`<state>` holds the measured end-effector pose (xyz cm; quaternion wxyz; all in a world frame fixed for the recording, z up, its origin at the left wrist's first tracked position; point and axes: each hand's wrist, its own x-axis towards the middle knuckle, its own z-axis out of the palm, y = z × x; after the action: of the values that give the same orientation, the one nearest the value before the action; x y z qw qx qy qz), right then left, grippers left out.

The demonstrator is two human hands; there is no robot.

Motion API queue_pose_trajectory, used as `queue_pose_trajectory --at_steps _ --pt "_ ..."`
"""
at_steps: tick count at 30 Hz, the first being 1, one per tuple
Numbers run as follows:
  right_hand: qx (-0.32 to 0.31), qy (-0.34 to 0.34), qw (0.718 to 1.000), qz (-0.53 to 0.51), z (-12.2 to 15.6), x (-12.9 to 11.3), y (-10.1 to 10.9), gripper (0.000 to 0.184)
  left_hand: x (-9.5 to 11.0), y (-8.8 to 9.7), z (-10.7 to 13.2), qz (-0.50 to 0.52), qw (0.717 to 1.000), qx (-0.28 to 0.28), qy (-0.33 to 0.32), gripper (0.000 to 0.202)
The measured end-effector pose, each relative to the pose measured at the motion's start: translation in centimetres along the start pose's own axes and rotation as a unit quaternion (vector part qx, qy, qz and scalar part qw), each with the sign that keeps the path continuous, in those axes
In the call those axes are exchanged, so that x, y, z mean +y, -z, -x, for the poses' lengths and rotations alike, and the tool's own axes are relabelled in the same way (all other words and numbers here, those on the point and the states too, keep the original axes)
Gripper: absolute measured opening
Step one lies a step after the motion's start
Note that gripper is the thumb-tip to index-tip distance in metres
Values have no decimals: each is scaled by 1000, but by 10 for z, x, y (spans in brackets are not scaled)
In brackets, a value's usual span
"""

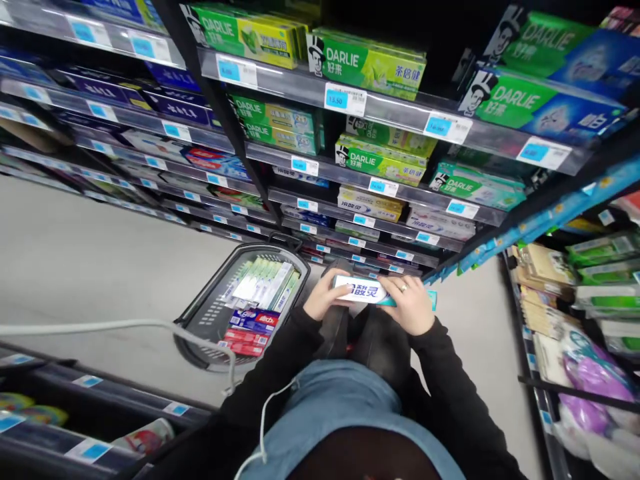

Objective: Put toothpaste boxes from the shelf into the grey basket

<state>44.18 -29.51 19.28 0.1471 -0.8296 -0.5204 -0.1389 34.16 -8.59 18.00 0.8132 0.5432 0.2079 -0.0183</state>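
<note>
Looking down through the head view, I have both hands on one box (pixel 365 291), white and teal with blue lettering, held above the lap and in front of the shelves (pixel 400 107). My left hand (pixel 321 300) grips its left end, thumb across the printed face; the other fingers are mostly behind it, so I cannot tell how they sit. My right hand (pixel 413 305) is clamped on the right part, fingers close together and laid over the face, a ring on one of them; the teal end pokes out past that hand. To the left, well apart from the box, a grey basket (pixel 203 313) stands on the floor (pixel 135 253). In it lie pale green-and-white cartons (pixel 265 280), with a blue carton (pixel 247 320) and red cartons (pixel 245 341) nearer me. A white cable (pixel 110 326) crosses the view over the basket's near end.
</note>
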Motion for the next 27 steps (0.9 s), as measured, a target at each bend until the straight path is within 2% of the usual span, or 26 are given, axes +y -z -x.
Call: queue_pose_trajectory --at_steps 3,6,9,12,14,18,19,21,23,24,27 --pt "25 -74 997 -9 20 -16 39 54 17 -2 34 16 1000 -5 -22 49" --pt "116 -170 976 -64 52 -30 70 56 28 -4 68 33 998 -11 -52 48" --pt "208 -217 941 -156 78 -50 86 60 33 -5 94 40 995 -28 -90 48" --pt "278 -213 910 -221 88 -65 90 70 35 -7 109 33 985 -27 -166 51" --pt "298 -219 888 -274 89 -70 91 75 37 -8 115 26 973 -23 -229 55" --pt "221 -235 838 -439 90 -65 86 65 42 -9 123 9 945 -52 -323 57" --pt "218 -240 828 -457 89 -64 83 62 43 -9 124 3 938 -63 -341 58" --pt "258 -262 802 -470 85 -62 73 61 43 -8 125 -8 925 -78 -372 62" --pt "280 -303 753 -513 77 -63 62 64 43 -8 122 -15 913 -83 -400 64" --pt "266 -330 718 -552 73 -64 56 64 42 -8 120 -19 908 -84 -410 65" --pt "187 -408 591 -670 65 -65 44 51 40 -10 110 -34 897 -99 -430 64"
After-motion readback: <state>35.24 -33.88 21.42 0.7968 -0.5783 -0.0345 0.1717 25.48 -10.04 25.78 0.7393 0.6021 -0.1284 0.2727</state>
